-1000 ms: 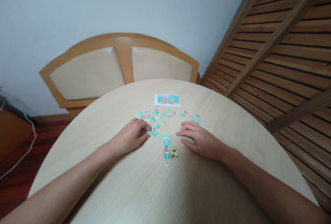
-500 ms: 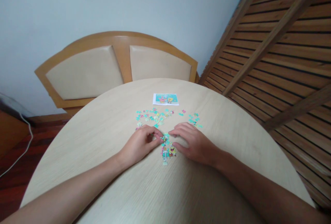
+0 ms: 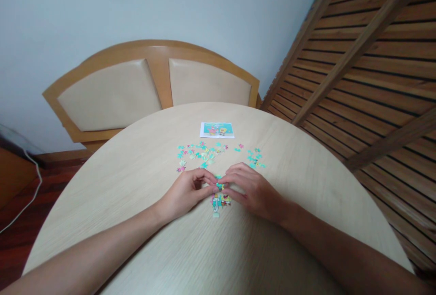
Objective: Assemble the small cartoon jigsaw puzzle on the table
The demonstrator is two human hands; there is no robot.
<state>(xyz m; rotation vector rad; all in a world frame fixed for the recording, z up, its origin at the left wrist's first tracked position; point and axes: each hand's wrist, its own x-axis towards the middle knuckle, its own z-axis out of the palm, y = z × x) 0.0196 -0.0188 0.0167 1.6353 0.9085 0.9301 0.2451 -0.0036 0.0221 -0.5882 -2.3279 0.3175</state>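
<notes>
A small partly joined jigsaw puzzle point(image 3: 216, 205), showing a yellow cartoon figure and a pale figure on turquoise, lies on the table in front of me. Over its upper part, my left hand point(image 3: 189, 192) pinches a puzzle piece point(image 3: 220, 186) between thumb and fingertips. From the other side my right hand point(image 3: 254, 189) brings its thumb and index finger together on the same spot, closed at the piece. Fingers cover much of the piece and the puzzle's upper part. Just beyond the hands lie loose puzzle pieces point(image 3: 206, 153), turquoise, pink and yellow.
Behind the loose pieces a picture card point(image 3: 217, 130) with cartoon figures lies flat. A smaller group of pieces point(image 3: 255, 157) sits to the right. The round wooden table point(image 3: 136, 158) has a padded headboard point(image 3: 163, 74) behind it and a slatted wooden panel point(image 3: 368, 58) to the right.
My right hand has moved left, and its thumb and index finger have closed in at the piece beside my left fingertips. The view has shifted slightly.
</notes>
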